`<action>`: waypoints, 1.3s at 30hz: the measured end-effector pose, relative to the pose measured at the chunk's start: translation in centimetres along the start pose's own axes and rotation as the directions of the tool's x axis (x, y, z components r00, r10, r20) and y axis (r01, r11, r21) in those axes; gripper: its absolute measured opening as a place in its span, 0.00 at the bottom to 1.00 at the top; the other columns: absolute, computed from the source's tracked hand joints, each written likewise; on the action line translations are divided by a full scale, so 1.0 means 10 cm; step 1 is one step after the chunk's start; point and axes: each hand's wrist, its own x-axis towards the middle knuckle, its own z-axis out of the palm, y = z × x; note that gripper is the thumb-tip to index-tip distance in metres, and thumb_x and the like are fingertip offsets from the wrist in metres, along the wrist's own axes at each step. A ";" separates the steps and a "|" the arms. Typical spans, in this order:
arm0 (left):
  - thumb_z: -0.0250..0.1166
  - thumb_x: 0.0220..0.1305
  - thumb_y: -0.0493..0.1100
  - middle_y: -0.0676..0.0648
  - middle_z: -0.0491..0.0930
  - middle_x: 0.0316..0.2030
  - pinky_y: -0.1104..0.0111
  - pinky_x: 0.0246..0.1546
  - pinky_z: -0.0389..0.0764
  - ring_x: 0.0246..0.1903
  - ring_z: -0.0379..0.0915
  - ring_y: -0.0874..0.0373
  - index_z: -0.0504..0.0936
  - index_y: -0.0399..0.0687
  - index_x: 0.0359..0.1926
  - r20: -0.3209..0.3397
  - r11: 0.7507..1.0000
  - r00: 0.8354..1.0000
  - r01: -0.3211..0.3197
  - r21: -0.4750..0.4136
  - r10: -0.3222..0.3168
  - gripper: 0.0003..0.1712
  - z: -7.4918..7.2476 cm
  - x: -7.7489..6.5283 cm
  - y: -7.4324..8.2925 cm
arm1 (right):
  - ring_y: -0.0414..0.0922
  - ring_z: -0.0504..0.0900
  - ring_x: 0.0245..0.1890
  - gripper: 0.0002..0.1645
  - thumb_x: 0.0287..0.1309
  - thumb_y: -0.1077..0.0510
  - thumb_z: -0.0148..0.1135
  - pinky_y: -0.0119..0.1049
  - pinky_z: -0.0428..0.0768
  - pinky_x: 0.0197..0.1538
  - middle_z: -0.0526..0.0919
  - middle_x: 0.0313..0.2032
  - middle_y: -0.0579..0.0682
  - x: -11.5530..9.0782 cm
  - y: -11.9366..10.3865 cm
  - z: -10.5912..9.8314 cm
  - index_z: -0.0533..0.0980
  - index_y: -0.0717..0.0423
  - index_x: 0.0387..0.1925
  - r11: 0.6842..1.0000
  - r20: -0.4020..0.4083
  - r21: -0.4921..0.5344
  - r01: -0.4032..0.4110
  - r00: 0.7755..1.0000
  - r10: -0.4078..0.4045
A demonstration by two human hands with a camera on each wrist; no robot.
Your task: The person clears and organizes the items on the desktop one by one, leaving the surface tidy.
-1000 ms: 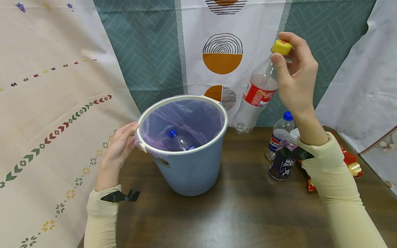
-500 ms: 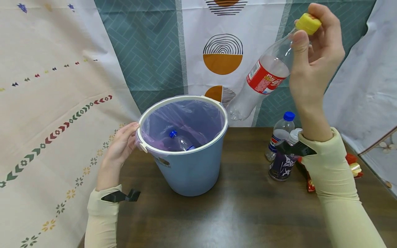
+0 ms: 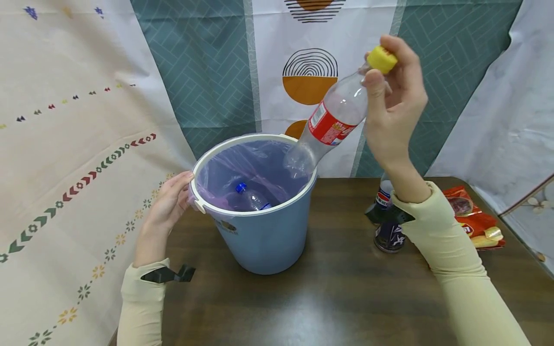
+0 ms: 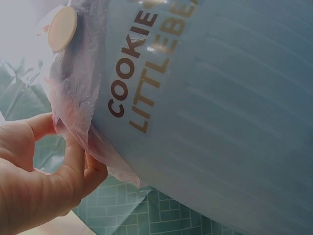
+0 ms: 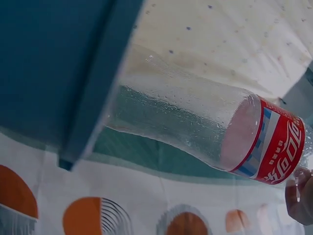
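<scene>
Clock dial laid on the head view, bin at centre, twelve at its far side. At two o'clock we note the right hand [image 3: 396, 103], its grip pinching a clear red-labelled cola bottle [image 3: 332, 126] by the neck and yellow cap [image 3: 382, 59]. The bottle leans, cap toward two, base toward eight; we find that base over the mouth of the light-blue bin [image 3: 272, 240], near the two-o'clock rim. Contact with the rim we cannot tell. At nine o'clock the left hand [image 3: 170, 197] has its grip curled on the bin's rim, purple liner [image 3: 214, 175] folded under the fingers. Inside we see a blue-capped bottle [image 3: 255, 199], tilted, cap toward ten. Out at three on the dark wooden table [image 3: 259, 312]: a Pepsi bottle [image 3: 383, 198] and, just nearer us, a dark-labelled bottle [image 3: 388, 236], both partly hidden by the right forearm. Farther out, past three, we log a red snack bag [image 3: 478, 218].
</scene>
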 end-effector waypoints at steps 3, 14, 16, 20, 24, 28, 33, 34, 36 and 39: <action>0.51 0.68 0.41 0.55 0.78 0.26 0.78 0.22 0.75 0.23 0.74 0.66 0.76 0.45 0.40 -0.003 1.000 1.000 0.006 -0.006 -0.006 0.09 0.00 0.01 -0.01 | 0.47 0.76 0.46 0.26 0.56 0.56 0.60 0.36 0.78 0.51 0.76 0.46 0.52 -0.15 0.08 0.09 0.68 0.68 0.52 0.998 0.109 -0.063 -0.016 0.994 0.022; 0.50 0.68 0.41 0.55 0.78 0.26 0.78 0.23 0.75 0.24 0.75 0.66 0.76 0.45 0.40 0.003 1.000 1.000 0.008 -0.024 -0.008 0.09 -0.01 0.01 -0.02 | 0.41 0.80 0.43 0.28 0.55 0.59 0.62 0.34 0.80 0.48 0.81 0.43 0.53 -0.56 0.35 0.25 0.67 0.56 0.58 0.937 0.543 -0.304 -0.170 0.777 0.317; 0.50 0.68 0.41 0.55 0.78 0.26 0.78 0.22 0.75 0.23 0.75 0.66 0.76 0.45 0.40 0.002 1.000 1.000 0.007 -0.029 -0.007 0.08 -0.01 0.00 -0.02 | 0.41 0.79 0.48 0.30 0.55 0.54 0.62 0.36 0.78 0.52 0.80 0.47 0.51 -0.58 0.36 0.26 0.66 0.52 0.60 0.905 0.602 -0.388 -0.177 0.694 0.394; 0.50 0.68 0.40 0.55 0.78 0.26 0.78 0.21 0.75 0.23 0.74 0.66 0.76 0.45 0.40 0.011 0.999 1.000 0.000 -0.038 0.000 0.09 0.00 0.00 -0.01 | 0.43 0.75 0.55 0.33 0.56 0.51 0.60 0.40 0.74 0.57 0.76 0.55 0.50 -0.59 0.38 0.24 0.63 0.50 0.62 0.875 0.667 -0.465 -0.131 0.598 0.444; 0.49 0.69 0.41 0.55 0.78 0.25 0.77 0.21 0.74 0.22 0.74 0.66 0.76 0.45 0.40 0.015 1.000 1.000 -0.005 -0.026 0.005 0.09 0.01 -0.01 0.01 | 0.42 0.75 0.53 0.28 0.58 0.53 0.59 0.39 0.76 0.55 0.75 0.55 0.48 -0.58 0.38 0.20 0.66 0.51 0.60 0.864 0.673 -0.488 -0.121 0.578 0.461; 0.48 0.69 0.40 0.54 0.78 0.25 0.77 0.21 0.75 0.22 0.74 0.66 0.76 0.45 0.40 0.027 0.999 1.000 -0.006 -0.043 0.007 0.10 0.00 0.00 0.00 | 0.43 0.76 0.50 0.23 0.58 0.54 0.58 0.38 0.78 0.52 0.76 0.52 0.48 -0.58 0.39 0.16 0.69 0.53 0.56 0.865 0.687 -0.487 -0.117 0.560 0.463; 0.49 0.69 0.40 0.54 0.78 0.26 0.77 0.21 0.75 0.23 0.75 0.66 0.76 0.45 0.40 0.028 0.998 1.000 -0.006 -0.057 0.007 0.09 -0.01 0.01 0.00 | 0.44 0.77 0.48 0.19 0.59 0.56 0.57 0.38 0.79 0.49 0.78 0.49 0.48 -0.58 0.40 0.13 0.72 0.54 0.52 0.869 0.704 -0.480 -0.117 0.541 0.461; 0.49 0.69 0.40 0.54 0.78 0.26 0.77 0.22 0.75 0.23 0.75 0.66 0.76 0.45 0.40 0.021 0.999 1.000 -0.003 -0.053 0.005 0.09 -0.01 0.00 0.00 | 0.43 0.77 0.48 0.18 0.59 0.56 0.57 0.38 0.79 0.49 0.78 0.48 0.48 -0.59 0.41 0.12 0.73 0.54 0.51 0.870 0.704 -0.480 -0.116 0.540 0.461; 0.50 0.68 0.40 0.54 0.78 0.26 0.77 0.22 0.75 0.23 0.75 0.66 0.76 0.45 0.40 0.017 0.999 1.000 -0.001 -0.051 0.001 0.09 -0.01 0.00 0.00 | 0.42 0.77 0.47 0.16 0.59 0.57 0.56 0.37 0.79 0.49 0.79 0.47 0.47 -0.59 0.41 0.11 0.74 0.54 0.49 0.871 0.703 -0.477 -0.117 0.545 0.458; 0.49 0.69 0.40 0.54 0.78 0.26 0.78 0.22 0.75 0.23 0.75 0.66 0.76 0.45 0.40 0.014 0.999 1.000 0.005 -0.051 -0.005 0.09 -0.01 0.01 -0.01 | 0.40 0.76 0.46 0.14 0.60 0.57 0.55 0.36 0.80 0.48 0.79 0.45 0.47 -0.59 0.42 0.10 0.75 0.52 0.47 0.875 0.693 -0.471 -0.112 0.566 0.445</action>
